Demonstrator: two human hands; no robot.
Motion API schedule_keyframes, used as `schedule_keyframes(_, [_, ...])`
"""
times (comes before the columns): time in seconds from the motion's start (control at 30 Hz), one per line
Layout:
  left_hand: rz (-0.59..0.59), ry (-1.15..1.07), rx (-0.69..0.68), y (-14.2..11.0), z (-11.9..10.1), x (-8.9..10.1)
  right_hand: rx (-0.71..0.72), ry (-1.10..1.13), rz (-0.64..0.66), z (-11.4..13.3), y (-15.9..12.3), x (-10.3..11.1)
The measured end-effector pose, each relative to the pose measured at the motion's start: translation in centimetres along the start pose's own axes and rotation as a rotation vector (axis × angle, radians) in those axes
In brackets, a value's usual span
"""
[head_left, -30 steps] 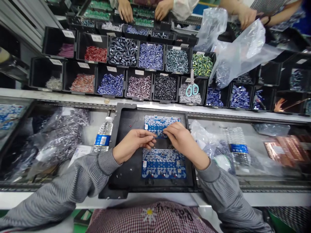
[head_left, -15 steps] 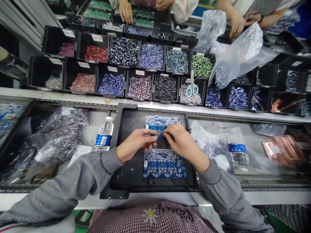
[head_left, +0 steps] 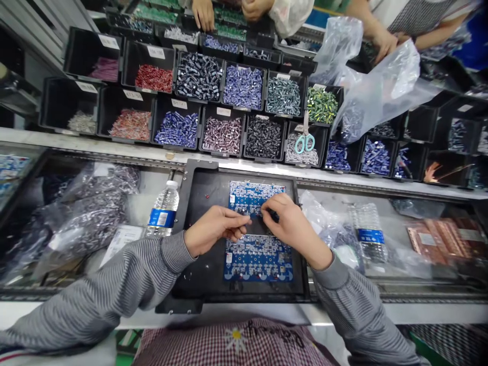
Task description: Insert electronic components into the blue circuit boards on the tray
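Two blue circuit boards lie in a black tray (head_left: pixel 206 274) in front of me. My left hand (head_left: pixel 221 226) is over the gap between them, thumb and fingers pinched together; whatever is in the pinch is too small to name. At the lower edge of the far circuit board (head_left: pixel 244 193) my right hand (head_left: pixel 285 218) has its fingers curled and closed, their tips touching or just above the board; what they hold is hidden. The near circuit board (head_left: pixel 255 262) lies flat below both hands, with small parts along its lower edge.
Black bins of electronic components (head_left: pixel 224 129) stand in rows behind the tray. Scissors (head_left: pixel 305 137) with light blue handles rest on one bin. A water bottle (head_left: pixel 164 208) is left of the tray, another bottle (head_left: pixel 369 234) right. Co-workers' hands (head_left: pixel 204 14) show at the back.
My right hand has shifted slightly right along the far board. The left hand has moved slightly down and right, its fingers drawn closer together. The view has tilted slightly.
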State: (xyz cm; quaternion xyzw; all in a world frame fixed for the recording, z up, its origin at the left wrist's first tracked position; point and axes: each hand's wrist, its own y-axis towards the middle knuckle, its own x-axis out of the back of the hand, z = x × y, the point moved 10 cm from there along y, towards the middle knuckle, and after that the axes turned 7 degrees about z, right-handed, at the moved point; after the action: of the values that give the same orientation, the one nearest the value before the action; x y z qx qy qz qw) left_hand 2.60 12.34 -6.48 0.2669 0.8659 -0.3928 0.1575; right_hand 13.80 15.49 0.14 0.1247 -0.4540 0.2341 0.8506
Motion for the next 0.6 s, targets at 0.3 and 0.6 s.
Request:
schedule_keyframes(0.3, [0.027,-0.032,-0.002,-0.1,-0.1,-0.1,0.011,-0.016,0.027,0.0,0.1,-0.5])
schedule_keyframes(0.6, [0.031,-0.045,-0.057,0.2,0.0,-0.6,0.098,0.105,-0.065,1.8,-0.9,0.7])
